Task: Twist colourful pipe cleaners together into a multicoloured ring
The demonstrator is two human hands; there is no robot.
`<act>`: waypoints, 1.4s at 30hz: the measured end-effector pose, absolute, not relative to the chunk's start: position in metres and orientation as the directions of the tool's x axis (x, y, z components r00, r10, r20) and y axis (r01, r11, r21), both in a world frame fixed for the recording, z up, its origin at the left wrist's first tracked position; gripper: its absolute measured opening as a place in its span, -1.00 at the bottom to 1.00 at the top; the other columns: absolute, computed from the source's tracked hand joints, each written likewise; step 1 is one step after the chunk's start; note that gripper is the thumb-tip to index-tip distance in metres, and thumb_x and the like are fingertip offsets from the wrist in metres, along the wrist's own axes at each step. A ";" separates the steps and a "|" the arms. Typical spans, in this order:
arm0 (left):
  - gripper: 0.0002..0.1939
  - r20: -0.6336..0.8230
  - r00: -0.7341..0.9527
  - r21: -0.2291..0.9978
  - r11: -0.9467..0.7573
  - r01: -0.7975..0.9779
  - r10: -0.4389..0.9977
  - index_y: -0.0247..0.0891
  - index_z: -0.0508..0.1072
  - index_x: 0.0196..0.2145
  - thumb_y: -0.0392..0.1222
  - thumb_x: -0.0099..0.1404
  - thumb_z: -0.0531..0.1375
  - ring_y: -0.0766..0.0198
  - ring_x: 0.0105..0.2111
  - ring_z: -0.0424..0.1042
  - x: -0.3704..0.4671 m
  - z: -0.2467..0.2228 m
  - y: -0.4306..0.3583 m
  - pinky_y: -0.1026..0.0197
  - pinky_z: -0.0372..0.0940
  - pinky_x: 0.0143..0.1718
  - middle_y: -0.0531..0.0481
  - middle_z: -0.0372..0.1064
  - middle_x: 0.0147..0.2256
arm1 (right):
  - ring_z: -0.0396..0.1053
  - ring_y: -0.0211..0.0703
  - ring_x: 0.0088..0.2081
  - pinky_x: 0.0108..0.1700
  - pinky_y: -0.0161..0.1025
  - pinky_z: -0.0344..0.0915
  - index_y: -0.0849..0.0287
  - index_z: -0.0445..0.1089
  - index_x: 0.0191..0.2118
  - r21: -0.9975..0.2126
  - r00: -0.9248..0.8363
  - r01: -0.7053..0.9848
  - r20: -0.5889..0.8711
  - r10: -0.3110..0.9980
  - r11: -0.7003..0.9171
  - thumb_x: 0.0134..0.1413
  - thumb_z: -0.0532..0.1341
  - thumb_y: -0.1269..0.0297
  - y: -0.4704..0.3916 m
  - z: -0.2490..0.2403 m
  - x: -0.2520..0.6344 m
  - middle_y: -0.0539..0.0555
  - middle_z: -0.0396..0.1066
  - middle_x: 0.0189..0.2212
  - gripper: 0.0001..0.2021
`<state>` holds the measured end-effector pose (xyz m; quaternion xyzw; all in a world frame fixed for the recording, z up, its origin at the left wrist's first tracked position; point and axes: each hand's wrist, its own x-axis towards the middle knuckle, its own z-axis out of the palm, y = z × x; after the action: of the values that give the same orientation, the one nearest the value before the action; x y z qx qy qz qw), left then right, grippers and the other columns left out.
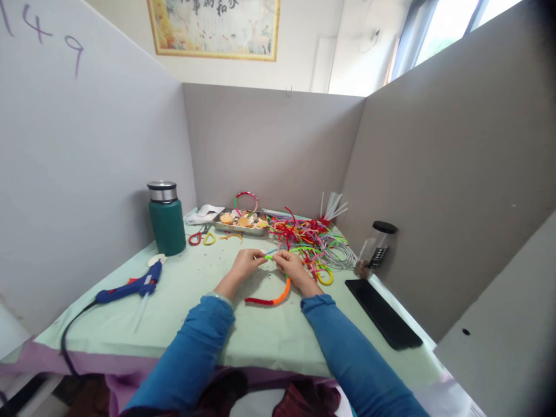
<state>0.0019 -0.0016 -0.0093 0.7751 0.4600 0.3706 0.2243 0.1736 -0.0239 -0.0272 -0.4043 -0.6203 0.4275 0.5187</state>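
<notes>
Above the middle of the pale green cloth [186, 324]: my two hands, close together, with the small green strip [269, 258] between them.
My left hand [247, 263]: pinching the green strip at its left side, thumb and fingertips together.
My right hand [292, 266]: pinching the same green strip from the other side, fingers bent inward.
Red-and-orange strip [280, 299]: a fuzzy length curving out from beneath my right hand toward me, then round to the left, where its dark red end is; my hand hides whether it joins the green piece.
Tangle of fuzzy stems [299, 231]: just beyond my right hand, mostly red and pink, with a grey bundle [341, 255] on its right and a yellow loop [325, 275] at its near edge.
Metal tray [243, 229]: beyond my hands, holding orange and white pieces, with a coloured ring [246, 201] standing at its back.
Scissors [209, 238]: left of the tray, red and yellow handles turned toward me.
Green bottle [167, 227]: upright on the left, metal lid on.
Blue glue gun [134, 288]: lying nearer me than the bottle, its black cord running off the front edge.
Black flat device [383, 314]: on the right side, near a clear jar [381, 246] with a black lid.
</notes>
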 end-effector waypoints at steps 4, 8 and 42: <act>-0.73 0.333 0.287 0.719 -0.438 0.539 0.898 -0.33 0.52 -0.48 -0.07 0.04 0.14 0.35 -0.54 0.26 0.002 -0.008 -0.002 0.32 0.08 -0.49 0.02 0.38 -0.57 | -0.04 -0.40 -0.66 -0.59 -0.36 -0.13 0.22 0.27 -0.54 -0.951 -0.142 0.046 0.298 0.944 0.307 -0.10 0.17 0.09 -0.023 -0.028 0.174 -0.12 0.08 -0.71 -0.73; -0.65 0.261 0.292 0.772 -0.380 0.510 0.920 -0.35 0.49 -0.51 0.02 0.05 0.12 0.40 -0.65 0.16 0.002 -0.007 -0.003 0.33 0.03 -0.57 0.08 0.24 -0.70 | -0.05 -0.40 -0.66 -0.60 -0.36 -0.14 0.22 0.28 -0.53 -0.954 -0.148 0.037 0.289 0.946 0.297 -0.10 0.17 0.09 -0.023 -0.028 0.174 -0.12 0.07 -0.72 -0.73; -0.74 0.249 0.213 0.889 -0.310 0.336 0.945 -0.35 0.48 -0.30 -0.21 0.03 0.18 0.40 -0.60 0.31 0.004 -0.005 0.000 0.38 0.16 -0.65 -0.04 0.41 -0.48 | 0.00 -0.37 -0.63 -0.57 -0.35 -0.08 0.19 0.22 -0.56 -0.947 -0.082 0.071 0.307 0.948 0.313 -0.12 0.17 0.02 -0.019 -0.032 0.176 -0.10 0.10 -0.69 -0.68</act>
<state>0.0041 -0.0002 -0.0051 0.6905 0.4638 0.4224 0.3602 0.1759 -0.0186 -0.0324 -0.4179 -0.6098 0.4111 0.5334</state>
